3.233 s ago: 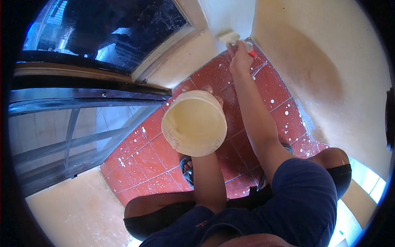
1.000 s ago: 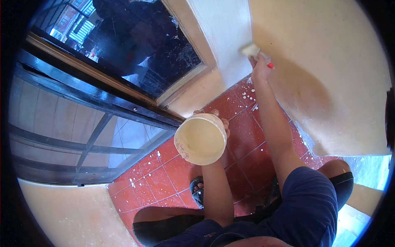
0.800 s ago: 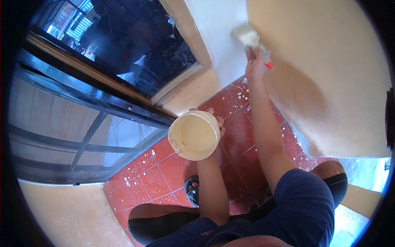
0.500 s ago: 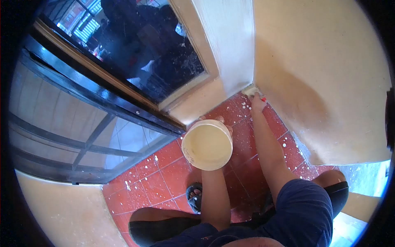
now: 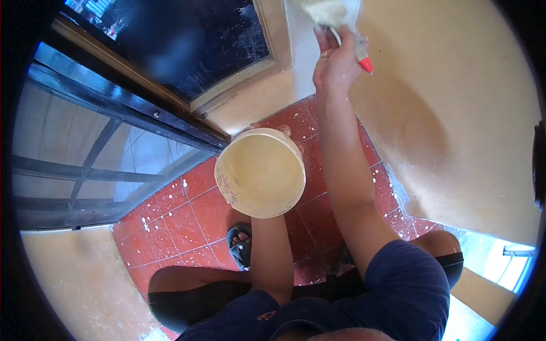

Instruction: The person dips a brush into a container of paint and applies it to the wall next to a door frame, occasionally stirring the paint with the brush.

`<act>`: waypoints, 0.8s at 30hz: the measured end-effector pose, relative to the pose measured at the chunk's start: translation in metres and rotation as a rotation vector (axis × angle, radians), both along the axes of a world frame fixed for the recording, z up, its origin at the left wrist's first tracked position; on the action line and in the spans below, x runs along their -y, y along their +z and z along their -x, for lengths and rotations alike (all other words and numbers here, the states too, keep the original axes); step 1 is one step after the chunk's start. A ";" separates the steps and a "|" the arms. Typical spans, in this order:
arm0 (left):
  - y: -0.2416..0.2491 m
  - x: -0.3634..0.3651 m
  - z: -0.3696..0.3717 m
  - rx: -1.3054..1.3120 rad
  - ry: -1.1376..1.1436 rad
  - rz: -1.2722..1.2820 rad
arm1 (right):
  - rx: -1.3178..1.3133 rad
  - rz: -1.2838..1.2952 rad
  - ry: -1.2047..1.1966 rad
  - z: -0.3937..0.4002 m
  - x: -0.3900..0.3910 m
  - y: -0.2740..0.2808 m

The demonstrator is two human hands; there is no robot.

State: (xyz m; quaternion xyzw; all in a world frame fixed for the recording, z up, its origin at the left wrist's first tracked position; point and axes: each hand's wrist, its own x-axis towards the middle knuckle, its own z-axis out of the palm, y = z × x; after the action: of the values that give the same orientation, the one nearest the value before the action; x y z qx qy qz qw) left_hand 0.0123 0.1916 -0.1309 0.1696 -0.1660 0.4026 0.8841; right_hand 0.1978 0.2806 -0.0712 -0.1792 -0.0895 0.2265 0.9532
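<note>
My left hand (image 5: pixel 286 131) supports a round tub (image 5: pixel 223 193) of cream paint from below and behind. Only its fingertips show past the far rim; the tub hides the rest. Pale paint (image 5: pixel 267 167) fills part of the tub, and smears mark its inner wall. My right hand (image 5: pixel 336 62), raised toward the top of the view, is closed around a paintbrush (image 5: pixel 344 38) with a red handle end. The brush's paint-covered bristles lie over the white strip of wall (image 5: pixel 304 59) beside the corner; contact is hard to tell.
Red floor tiles (image 5: pixel 202 207) carry white paint drops. To the right stands a yellowish wall (image 5: pixel 455 85). A framed dark glass pane (image 5: pixel 227 62) and a dark metal-framed door (image 5: pixel 85 165) are on the left. My sandalled foot (image 5: pixel 240 244) rests below the tub.
My right hand with the brush has risen from the floor corner up along the white strip. The tub has shifted left and slightly up in view, as the camera view has also moved.
</note>
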 end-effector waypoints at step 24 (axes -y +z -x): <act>-0.022 -0.010 -0.001 0.044 -0.038 -0.025 | 0.082 -0.073 -0.062 0.008 -0.007 0.034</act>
State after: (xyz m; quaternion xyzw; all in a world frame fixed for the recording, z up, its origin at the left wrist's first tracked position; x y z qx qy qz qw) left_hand 0.0135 0.2011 -0.1524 0.1687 -0.1934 0.3873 0.8855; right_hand 0.1901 0.2871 -0.0376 -0.1562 -0.1312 0.1860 0.9611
